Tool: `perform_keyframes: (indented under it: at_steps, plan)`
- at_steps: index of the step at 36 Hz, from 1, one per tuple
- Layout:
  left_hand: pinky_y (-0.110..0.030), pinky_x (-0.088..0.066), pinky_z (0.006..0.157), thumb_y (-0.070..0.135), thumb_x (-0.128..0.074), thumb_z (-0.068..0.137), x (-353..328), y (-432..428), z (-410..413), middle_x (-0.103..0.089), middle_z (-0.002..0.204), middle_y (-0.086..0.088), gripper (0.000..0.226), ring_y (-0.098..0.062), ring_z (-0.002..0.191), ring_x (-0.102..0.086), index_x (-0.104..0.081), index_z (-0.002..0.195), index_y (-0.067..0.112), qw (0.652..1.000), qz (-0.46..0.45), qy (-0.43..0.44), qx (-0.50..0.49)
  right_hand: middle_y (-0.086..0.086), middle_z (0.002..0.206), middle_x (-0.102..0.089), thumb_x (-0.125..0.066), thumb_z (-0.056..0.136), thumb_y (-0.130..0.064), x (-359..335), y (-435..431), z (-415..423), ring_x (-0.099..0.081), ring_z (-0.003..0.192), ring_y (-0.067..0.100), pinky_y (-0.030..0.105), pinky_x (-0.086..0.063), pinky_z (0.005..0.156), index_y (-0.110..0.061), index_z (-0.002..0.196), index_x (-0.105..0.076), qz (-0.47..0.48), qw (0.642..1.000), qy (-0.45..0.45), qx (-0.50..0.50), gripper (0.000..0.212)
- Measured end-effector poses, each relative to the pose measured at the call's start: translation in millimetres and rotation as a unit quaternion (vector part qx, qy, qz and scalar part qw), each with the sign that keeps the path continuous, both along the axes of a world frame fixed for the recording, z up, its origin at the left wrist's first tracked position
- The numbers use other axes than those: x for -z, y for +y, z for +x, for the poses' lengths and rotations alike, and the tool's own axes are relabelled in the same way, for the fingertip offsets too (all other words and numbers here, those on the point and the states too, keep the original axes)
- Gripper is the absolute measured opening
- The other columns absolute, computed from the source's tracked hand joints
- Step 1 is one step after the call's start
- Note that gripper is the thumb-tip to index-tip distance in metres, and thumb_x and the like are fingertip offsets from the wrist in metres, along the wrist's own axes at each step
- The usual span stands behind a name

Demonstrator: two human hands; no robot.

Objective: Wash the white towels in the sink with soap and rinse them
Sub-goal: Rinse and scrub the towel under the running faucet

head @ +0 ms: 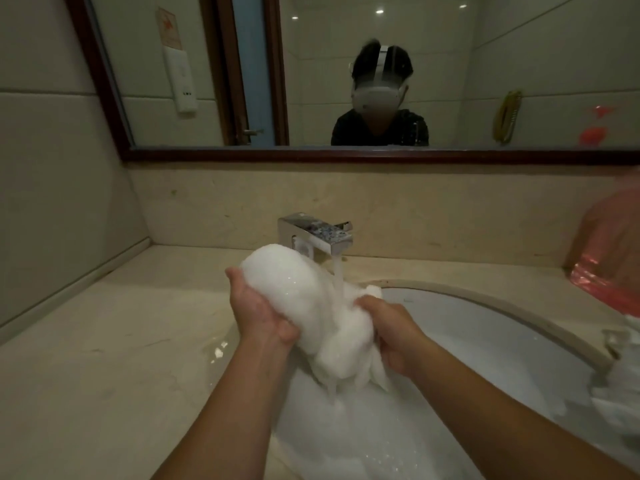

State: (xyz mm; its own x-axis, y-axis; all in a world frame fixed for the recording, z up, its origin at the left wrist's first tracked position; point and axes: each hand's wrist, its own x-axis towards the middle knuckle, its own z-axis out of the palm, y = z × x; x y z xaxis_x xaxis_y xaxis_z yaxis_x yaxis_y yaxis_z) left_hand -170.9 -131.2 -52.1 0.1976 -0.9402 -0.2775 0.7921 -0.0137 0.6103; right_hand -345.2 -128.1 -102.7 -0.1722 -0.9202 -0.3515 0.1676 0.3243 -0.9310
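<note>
A wet white towel (304, 306), bunched into a thick roll, hangs over the white sink (491, 341). My left hand (258, 313) grips its upper left side with the palm up. My right hand (391, 327) grips its right side lower down. Water runs from the chrome faucet (317, 233) onto the towel between my hands. Water drips off the towel's lower end into the foamy white water (363, 438) in the basin.
A beige stone counter (104, 358) surrounds the sink, wet near the rim on the left. A pink plastic bag (609, 258) stands at the back right. More white cloth (620, 382) lies on the sink's right edge. A mirror (346, 74) hangs above the backsplash.
</note>
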Motion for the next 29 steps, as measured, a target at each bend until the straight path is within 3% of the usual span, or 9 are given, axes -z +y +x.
perform_keyframes:
  at_steps: [5, 7, 10, 17, 19, 21, 24, 27, 29]
  plan:
    - [-0.039, -0.055, 0.078, 0.068, -0.029, 0.107, 3, 0, 7, -0.082, 0.089, -0.008, 0.063, -0.033, 0.096, -0.071, -0.073, 0.112, 0.023, 0.999, -0.023, 0.020, -0.014, 0.018, 0.104, -0.079, -0.048, 0.093, -0.026, 0, -6, -12, -0.074, 0.096, 0.039, 0.049, -0.059, 0.091, -0.004, 0.107, -0.075, -0.018, 0.988, -0.117, 0.104, 0.037]
    - [-0.039, -0.053, 0.077, 0.067, -0.028, 0.108, 3, 1, 6, -0.082, 0.089, -0.007, 0.063, -0.033, 0.096, -0.071, -0.072, 0.112, 0.023, 0.999, -0.026, 0.016, -0.018, 0.021, 0.105, -0.079, -0.046, 0.091, -0.026, -5, -3, -13, -0.074, 0.096, 0.042, 0.054, -0.058, 0.098, -0.001, 0.109, -0.077, -0.024, 0.981, -0.166, 0.100, 0.044]
    - [-0.041, -0.054, 0.082, 0.069, -0.029, 0.107, 4, 3, 4, -0.082, 0.092, -0.009, 0.065, -0.035, 0.102, -0.071, -0.073, 0.112, 0.021, 1.000, -0.025, -0.001, -0.018, 0.021, 0.092, -0.075, -0.042, 0.095, -0.021, -15, 3, -9, -0.070, 0.081, 0.038, 0.043, -0.054, 0.084, -0.003, 0.091, -0.075, -0.032, 0.973, -0.218, 0.070, 0.039]
    - [-0.041, -0.056, 0.082, 0.078, -0.035, 0.099, 6, 10, -7, -0.081, 0.100, -0.015, 0.077, -0.035, 0.095, -0.075, -0.077, 0.109, 0.014, 0.998, -0.023, -0.051, 0.016, 0.015, 0.088, -0.076, -0.041, 0.095, -0.028, -39, 2, 7, -0.070, 0.081, 0.034, 0.035, -0.051, 0.077, -0.008, 0.098, -0.072, -0.113, 0.947, -0.298, 0.050, 0.037]
    - [-0.041, -0.058, 0.079, 0.079, -0.042, 0.096, 6, 12, -12, -0.080, 0.106, -0.015, 0.077, -0.034, 0.091, -0.077, -0.077, 0.112, 0.013, 0.996, -0.029, -0.079, 0.035, 0.016, 0.096, -0.076, -0.043, 0.093, -0.029, -43, 3, 6, -0.071, 0.086, 0.035, 0.039, -0.052, 0.086, -0.008, 0.102, -0.074, -0.141, 0.938, -0.312, 0.054, 0.038]
    - [-0.048, -0.061, 0.088, 0.086, -0.059, 0.081, 3, 18, -20, -0.078, 0.117, -0.016, 0.084, -0.036, 0.102, -0.077, -0.074, 0.125, 0.015, 0.992, -0.020, -0.112, 0.045, 0.018, 0.105, -0.077, -0.045, 0.093, -0.030, -45, 2, 3, -0.071, 0.095, 0.038, 0.045, -0.051, 0.096, -0.007, 0.106, -0.075, -0.156, 0.933, -0.319, 0.059, 0.040]
    - [-0.061, -0.058, 0.099, 0.091, -0.081, 0.049, 17, 10, -31, -0.074, 0.130, -0.012, 0.113, -0.037, 0.113, -0.074, -0.064, 0.141, 0.026, 0.982, -0.019, -0.182, 0.055, 0.018, 0.104, -0.078, -0.044, 0.098, -0.031, -49, 5, -3, -0.075, 0.090, 0.037, 0.042, -0.052, 0.093, -0.008, 0.102, -0.077, -0.166, 0.930, -0.322, 0.065, 0.041]
    - [-0.057, -0.060, 0.096, 0.088, -0.071, 0.068, 11, 16, -44, -0.075, 0.123, -0.006, 0.091, -0.030, 0.107, -0.075, -0.064, 0.137, 0.028, 0.963, -0.032, -0.267, 0.031, 0.017, 0.098, -0.078, -0.042, 0.100, -0.031, -48, 9, -3, -0.076, 0.082, 0.034, 0.038, -0.055, 0.083, -0.009, 0.100, -0.075, -0.166, 0.932, -0.313, 0.076, 0.040]
    - [-0.056, -0.057, 0.101, 0.097, -0.053, 0.073, 7, 20, -51, -0.072, 0.128, -0.004, 0.095, -0.030, 0.113, -0.071, -0.062, 0.138, 0.029, 0.944, -0.022, -0.327, 0.033, 0.016, 0.095, -0.079, -0.043, 0.099, -0.030, -46, 14, 1, -0.075, 0.082, 0.034, 0.037, -0.055, 0.077, -0.009, 0.105, -0.074, -0.157, 0.940, -0.293, 0.083, 0.038]
